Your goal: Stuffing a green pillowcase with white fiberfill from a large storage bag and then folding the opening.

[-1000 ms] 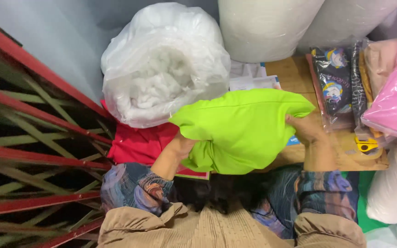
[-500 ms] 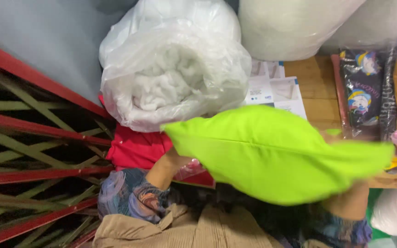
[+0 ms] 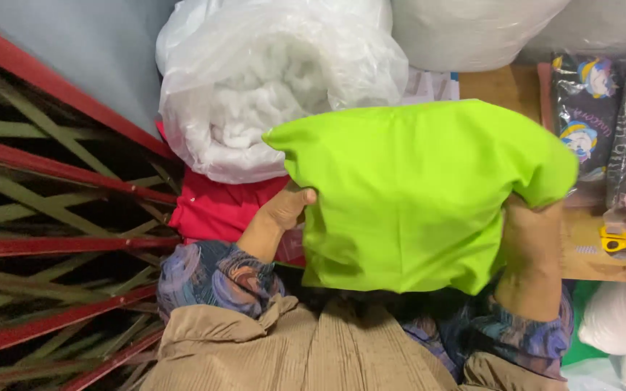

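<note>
A bright lime-green fabric cover [image 3: 422, 192] is held up in front of me and fills the middle of the view. My left hand [image 3: 285, 208] grips its left edge, thumb against the cloth. My right hand is hidden inside or behind the cover's right side; only the forearm [image 3: 530, 261] shows below it. Both arms wear patterned purple sleeves [image 3: 211, 275]. Behind the cover lies a clear plastic bag of white stuffing [image 3: 269, 94], with red cloth [image 3: 219, 206] under it.
A red and green metal frame [image 3: 52, 217] runs along the left. Large white rolls [image 3: 472, 29] stand at the back. Printed dark packets [image 3: 588, 123] and a yellow tool [image 3: 621, 239] lie on a wooden surface [image 3: 501, 83] at the right. White stuffed bags [image 3: 624, 311] sit low right.
The green cover went from a bunched shape to a stretched flat one, and now hangs down wide and baggy. My right arm has gone up into its right side.
</note>
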